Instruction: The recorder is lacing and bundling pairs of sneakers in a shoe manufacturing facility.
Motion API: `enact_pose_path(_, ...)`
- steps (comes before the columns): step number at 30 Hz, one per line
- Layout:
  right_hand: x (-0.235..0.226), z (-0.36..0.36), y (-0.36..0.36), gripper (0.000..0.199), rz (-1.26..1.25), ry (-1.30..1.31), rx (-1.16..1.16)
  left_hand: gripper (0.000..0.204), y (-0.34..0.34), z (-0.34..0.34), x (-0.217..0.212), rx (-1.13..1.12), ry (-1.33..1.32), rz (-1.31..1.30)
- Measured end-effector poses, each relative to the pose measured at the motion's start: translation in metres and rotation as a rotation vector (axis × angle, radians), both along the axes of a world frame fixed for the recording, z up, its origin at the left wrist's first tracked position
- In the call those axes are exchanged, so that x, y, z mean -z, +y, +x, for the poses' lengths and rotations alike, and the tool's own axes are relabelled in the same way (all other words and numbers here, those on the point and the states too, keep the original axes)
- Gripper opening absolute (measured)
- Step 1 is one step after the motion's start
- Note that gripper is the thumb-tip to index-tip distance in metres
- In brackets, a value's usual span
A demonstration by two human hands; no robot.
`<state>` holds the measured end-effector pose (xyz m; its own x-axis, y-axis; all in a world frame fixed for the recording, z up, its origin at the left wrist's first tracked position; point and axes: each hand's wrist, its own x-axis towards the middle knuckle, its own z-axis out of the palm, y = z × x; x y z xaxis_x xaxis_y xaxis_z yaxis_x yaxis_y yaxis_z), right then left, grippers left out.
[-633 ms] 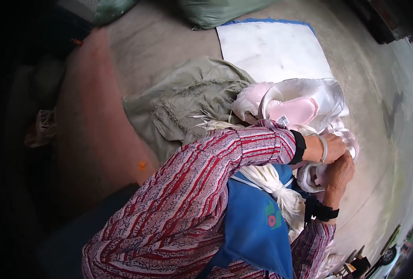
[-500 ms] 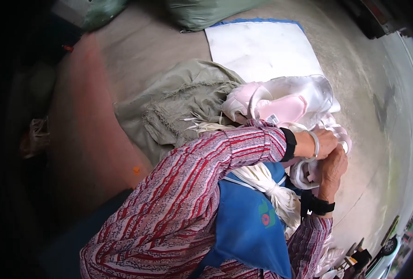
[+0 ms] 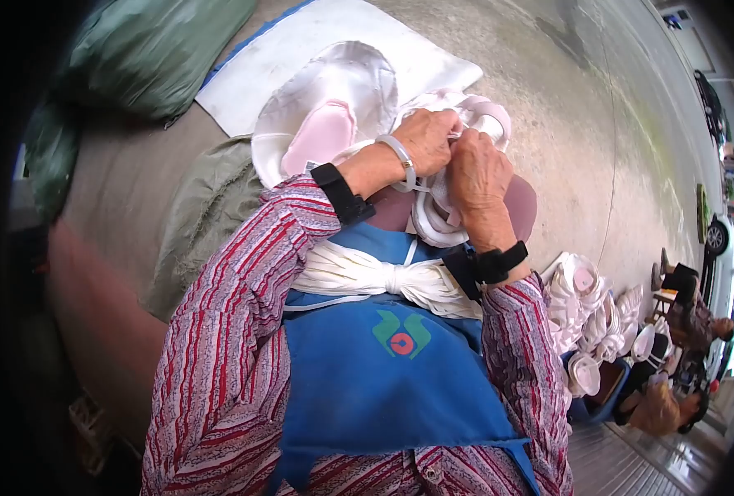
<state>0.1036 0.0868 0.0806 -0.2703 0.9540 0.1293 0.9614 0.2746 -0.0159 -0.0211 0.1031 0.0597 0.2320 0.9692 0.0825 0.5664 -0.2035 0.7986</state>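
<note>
My left hand (image 3: 426, 142) and my right hand (image 3: 480, 169) meet fingertip to fingertip over a white-and-pink shoe (image 3: 439, 223). Both are closed in a pinch on what looks like a thin white shoelace, mostly hidden by the fingers. Part of the shoe lies under my hands and wrists. Left of it rests another large white shoe (image 3: 367, 78), its pink insole facing up. A tied bundle of white laces (image 3: 350, 269) lies across my blue apron (image 3: 383, 388), just below my forearms. Beneath the shoe shows a smooth mauve surface (image 3: 522, 205).
Beyond the shoes lies a white sheet (image 3: 408, 41) with a blue edge. A crumpled grey-green sack (image 3: 206, 215) is at left, with a full green sack (image 3: 156, 62) farther back. Many pale shoes (image 3: 581, 289) are heaped at right, near a blue crate (image 3: 602, 393) and seated people.
My view has turned to the right, so the shoes and hands appear farther left and the shoe heap and people are now seen. Both hands stay close together at the shoe.
</note>
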Motion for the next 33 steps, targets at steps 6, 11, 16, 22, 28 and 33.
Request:
enact_pose_path(6,-0.002,0.002,-0.002,0.014,-0.042,0.138,0.006,0.018,-0.011,0.001,-0.001,0.037,0.048,0.14)
enact_pose_path(11,0.002,0.002,-0.003,0.013,-0.019,0.156,-0.021,0.02,-0.011,0.001,0.005,0.049,0.197,0.23)
enact_pose_path(16,0.0,0.003,-0.008,0.011,0.024,0.165,-0.023,0.018,-0.001,0.0,0.004,0.059,0.181,0.161)
enact_pose_path(22,0.0,-0.002,-0.008,0.009,0.012,0.051,-0.01,0.02,0.005,-0.007,-0.006,0.037,0.112,0.011)
enact_pose_path(28,0.002,0.001,-0.005,0.013,0.006,0.166,0.002,0.02,0.001,-0.007,-0.001,0.028,0.082,-0.018)
enact_pose_path(33,0.006,0.009,-0.001,0.025,-0.029,0.122,-0.058,0.017,-0.007,-0.003,-0.001,0.049,-0.004,0.047)
